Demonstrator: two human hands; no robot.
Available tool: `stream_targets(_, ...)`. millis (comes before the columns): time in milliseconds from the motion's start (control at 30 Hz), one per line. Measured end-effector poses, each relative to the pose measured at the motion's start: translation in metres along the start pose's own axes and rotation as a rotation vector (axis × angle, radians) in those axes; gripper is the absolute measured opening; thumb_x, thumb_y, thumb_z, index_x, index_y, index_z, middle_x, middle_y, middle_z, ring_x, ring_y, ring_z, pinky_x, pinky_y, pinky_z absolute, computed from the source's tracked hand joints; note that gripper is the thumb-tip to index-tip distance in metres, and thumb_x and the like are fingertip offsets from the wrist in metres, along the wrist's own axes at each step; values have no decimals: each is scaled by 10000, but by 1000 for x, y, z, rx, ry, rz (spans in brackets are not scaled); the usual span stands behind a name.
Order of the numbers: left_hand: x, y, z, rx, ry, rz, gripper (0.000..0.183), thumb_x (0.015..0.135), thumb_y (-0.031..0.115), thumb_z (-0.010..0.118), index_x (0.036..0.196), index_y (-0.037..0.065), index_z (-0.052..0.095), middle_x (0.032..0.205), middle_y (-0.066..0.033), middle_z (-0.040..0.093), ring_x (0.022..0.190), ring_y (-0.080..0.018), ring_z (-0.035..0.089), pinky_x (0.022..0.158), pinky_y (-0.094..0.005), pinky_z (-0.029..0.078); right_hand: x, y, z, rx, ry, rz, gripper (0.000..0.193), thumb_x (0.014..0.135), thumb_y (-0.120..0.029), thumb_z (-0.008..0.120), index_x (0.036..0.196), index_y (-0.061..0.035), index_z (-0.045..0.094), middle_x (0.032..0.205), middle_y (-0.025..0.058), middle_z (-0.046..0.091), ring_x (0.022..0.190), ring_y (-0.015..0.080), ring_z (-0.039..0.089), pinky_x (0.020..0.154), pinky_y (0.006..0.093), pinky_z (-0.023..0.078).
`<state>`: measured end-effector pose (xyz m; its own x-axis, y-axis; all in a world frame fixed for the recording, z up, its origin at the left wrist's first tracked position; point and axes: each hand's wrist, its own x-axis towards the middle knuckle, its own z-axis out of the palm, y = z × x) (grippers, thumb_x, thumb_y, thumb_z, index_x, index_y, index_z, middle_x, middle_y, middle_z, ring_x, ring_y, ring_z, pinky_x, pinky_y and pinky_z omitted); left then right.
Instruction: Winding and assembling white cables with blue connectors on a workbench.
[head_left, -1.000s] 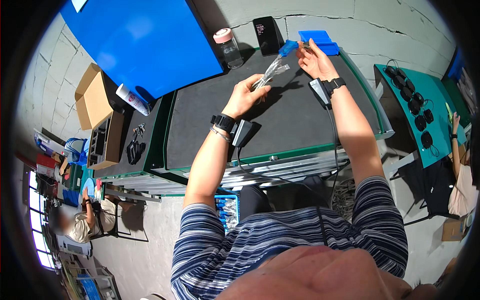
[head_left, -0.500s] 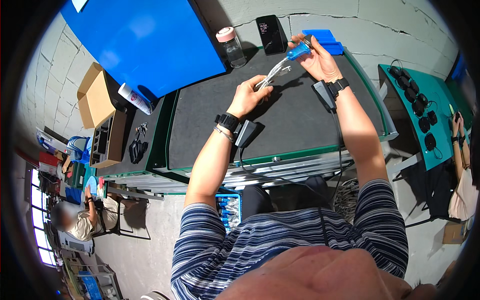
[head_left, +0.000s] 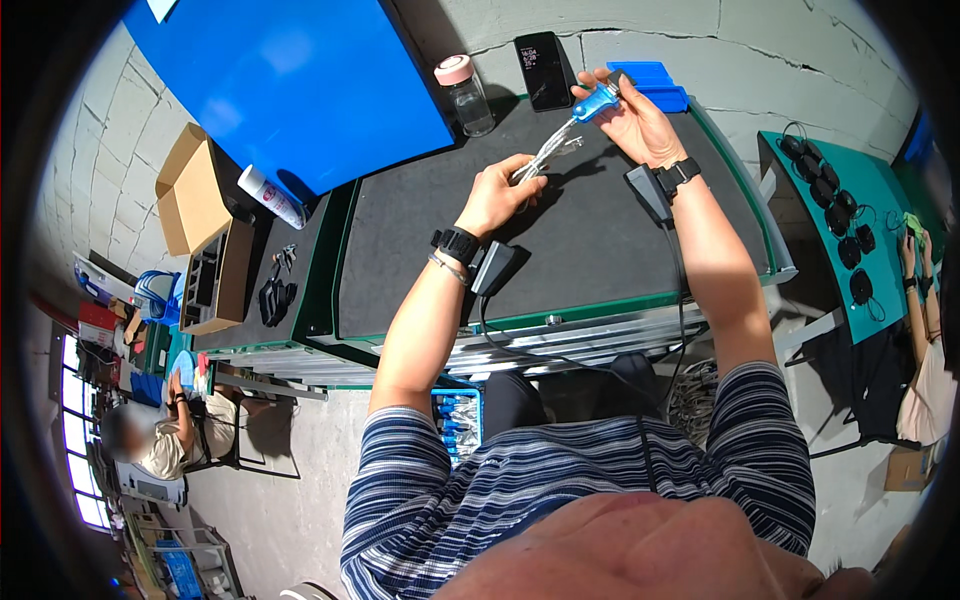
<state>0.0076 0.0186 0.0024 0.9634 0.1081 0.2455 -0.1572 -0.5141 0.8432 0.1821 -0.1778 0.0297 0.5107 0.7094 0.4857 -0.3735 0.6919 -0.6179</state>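
Over the dark mat point(head_left: 420, 270) I hold a bundled, clear-sheathed silvery cable point(head_left: 550, 149) with a translucent blue connector point(head_left: 594, 105) on its end. My left hand point(head_left: 496, 196) is closed round the cable bundle, and loose strands stick out near its middle. Up and to the right, my right hand point(head_left: 640, 128) grips the connector between thumb and fingers, palm turned up. A dark piece at the connector's far end shows by the thumb, too small to make out. Just behind the right hand lies an open blue plastic case point(head_left: 650, 88).
A phone point(head_left: 544, 72) and a pink-lidded bottle point(head_left: 468, 100) stand at the back. Left are a spray can point(head_left: 272, 198) and an open carton point(head_left: 222, 280). A blue basket point(head_left: 458, 425) of similar cables sits below. Co-workers sit left and right; black wired items point(head_left: 838, 218) line a green table.
Hands and cable stay almost in place; the right fingers shift slightly on the connector. At the right table, the co-worker's hands now hold something light green higher up.
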Motion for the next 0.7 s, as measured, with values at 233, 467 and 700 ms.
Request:
stream_targets(233,-1,1,0,-16,8,-41,267,844,179,675,1068,37,650,727,-14,660,648,-75,617,626,-250,484,0,-1,3,-102,-35,-16,378,999,-293,463,1247,-9,502,1279,164,539,1198,279,530,1032,395,424)
stream_targets(467,-4,7,-1,-49,17,-99,228,836,158,671,1027,34,665,715,-13,657,633,-68,610,573,-236,466,-2,-1,9,-146,6,6,381,1000,-289,466,1261,-14,488,1242,158,563,1175,259,545,1019,393,435)
stream_targets(700,-7,13,0,-44,3,-149,205,826,141,666,994,24,667,717,-16,657,615,-68,604,548,-228,465,-4,-1,14,-259,60,9,381,999,-286,468,1267,-16,487,1231,155,570,1148,251,560,1002,390,445)
